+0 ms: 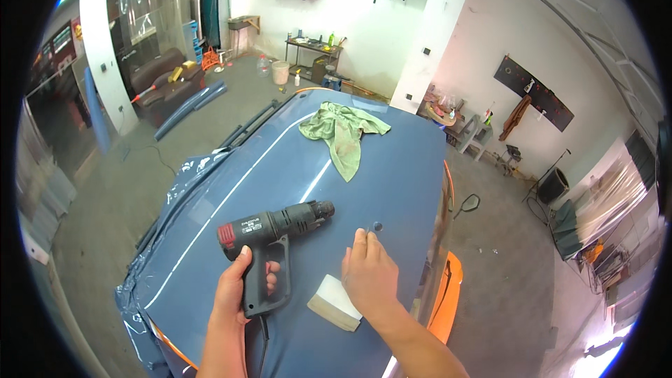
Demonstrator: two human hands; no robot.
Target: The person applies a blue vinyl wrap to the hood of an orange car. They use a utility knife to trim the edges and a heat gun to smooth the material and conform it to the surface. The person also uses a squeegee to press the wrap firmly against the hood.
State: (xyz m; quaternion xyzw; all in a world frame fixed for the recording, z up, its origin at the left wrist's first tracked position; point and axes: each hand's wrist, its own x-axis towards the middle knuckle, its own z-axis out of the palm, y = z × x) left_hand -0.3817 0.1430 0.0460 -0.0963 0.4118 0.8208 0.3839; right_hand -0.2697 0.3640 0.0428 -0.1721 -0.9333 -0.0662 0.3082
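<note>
My left hand (pixel 229 285) is wrapped round the handle of a black heat gun (pixel 260 232) with a red rear end. Its nozzle points right, over a car panel (pixel 210 266) covered in glossy blue film. My right hand (pixel 371 271) is closed in a pinch close to the film, fingertips just short of a small dark round spot (pixel 378 226). Whatever those fingers hold, if anything, is too small to make out. Beside the right hand lies a white and beige block-shaped pad (pixel 336 302). Farther off, a crumpled green cloth (pixel 343 133) rests on the panel.
Loose blue film (pixel 136 308) hangs in folds over the panel's left edge. Orange bodywork (pixel 446 297) and a side mirror (pixel 470 203) stick out at right. The heat gun's cord (pixel 264 346) trails toward me. Film rolls (pixel 189 108) lie on the floor behind, left of a bucket (pixel 280 72).
</note>
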